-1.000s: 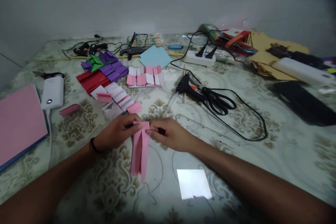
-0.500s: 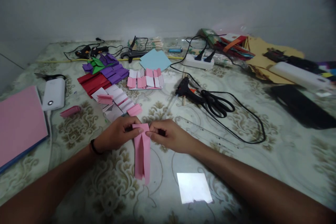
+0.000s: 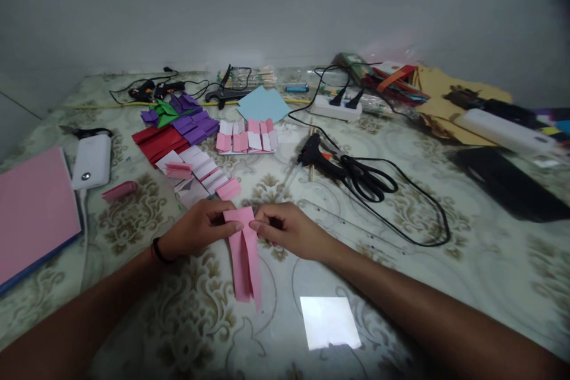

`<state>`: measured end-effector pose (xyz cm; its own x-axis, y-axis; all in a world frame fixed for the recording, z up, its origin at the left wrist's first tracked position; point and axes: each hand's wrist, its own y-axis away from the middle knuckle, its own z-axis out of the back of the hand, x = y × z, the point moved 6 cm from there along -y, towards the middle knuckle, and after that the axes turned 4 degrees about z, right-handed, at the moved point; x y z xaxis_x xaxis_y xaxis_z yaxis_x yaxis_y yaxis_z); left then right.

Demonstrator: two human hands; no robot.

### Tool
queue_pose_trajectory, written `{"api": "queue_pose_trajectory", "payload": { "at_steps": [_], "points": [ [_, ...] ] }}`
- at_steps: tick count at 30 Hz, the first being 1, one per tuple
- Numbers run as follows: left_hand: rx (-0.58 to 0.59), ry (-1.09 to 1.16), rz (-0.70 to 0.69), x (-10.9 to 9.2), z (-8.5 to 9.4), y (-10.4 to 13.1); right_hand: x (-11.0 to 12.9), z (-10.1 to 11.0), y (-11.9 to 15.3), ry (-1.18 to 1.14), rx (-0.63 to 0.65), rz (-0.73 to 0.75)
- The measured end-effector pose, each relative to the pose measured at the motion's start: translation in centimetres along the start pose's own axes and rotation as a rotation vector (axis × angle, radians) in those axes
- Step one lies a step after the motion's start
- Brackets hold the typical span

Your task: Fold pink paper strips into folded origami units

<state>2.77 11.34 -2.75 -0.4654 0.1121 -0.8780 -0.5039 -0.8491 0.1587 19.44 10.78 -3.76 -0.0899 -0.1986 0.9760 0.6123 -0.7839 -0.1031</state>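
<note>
A folded strip of pink paper (image 3: 244, 261) hangs toward me, its two long flaps parted along the middle. At its top left edge my left hand (image 3: 198, 228) pinches it, thumb in front and fingers behind. My right hand (image 3: 287, 228) grips the top right edge in the same way. Just beyond my hands lie folded white and pink paper pieces (image 3: 202, 169). A small folded pink piece (image 3: 120, 190) rests to the left of my left hand.
A black glue gun (image 3: 318, 154) with a coiled cord lies right of centre, near a clear ruler (image 3: 342, 222). Pink sheets (image 3: 38, 214) and a white power bank (image 3: 91, 160) are at left. A power strip (image 3: 336, 108) stands at the back.
The lower end of the pink paper strip has swung slightly to the right, and its flaps look more parted. Both hands keep their hold at its top.
</note>
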Motion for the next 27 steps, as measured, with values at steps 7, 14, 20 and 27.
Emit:
{"api": "queue_pose_trajectory", "payload": {
  "at_steps": [7, 14, 20, 27],
  "points": [
    [0.001, 0.122, 0.026, 0.63, 0.08, 0.08, 0.17, -0.33, 0.07, 0.022, 0.073, 0.024],
    [0.042, 0.03, 0.012, 0.02, -0.12, -0.16, 0.1, -0.17, 0.06, 0.042, 0.029, 0.028],
    [0.094, 0.253, 0.081, 0.53, -0.28, 0.0, 0.13, 0.02, -0.02, -0.013, 0.007, 0.019],
    [0.097, -0.01, -0.008, -0.12, -0.35, -0.12, 0.14, 0.19, -0.08, -0.008, -0.031, 0.011]
  ]
}}
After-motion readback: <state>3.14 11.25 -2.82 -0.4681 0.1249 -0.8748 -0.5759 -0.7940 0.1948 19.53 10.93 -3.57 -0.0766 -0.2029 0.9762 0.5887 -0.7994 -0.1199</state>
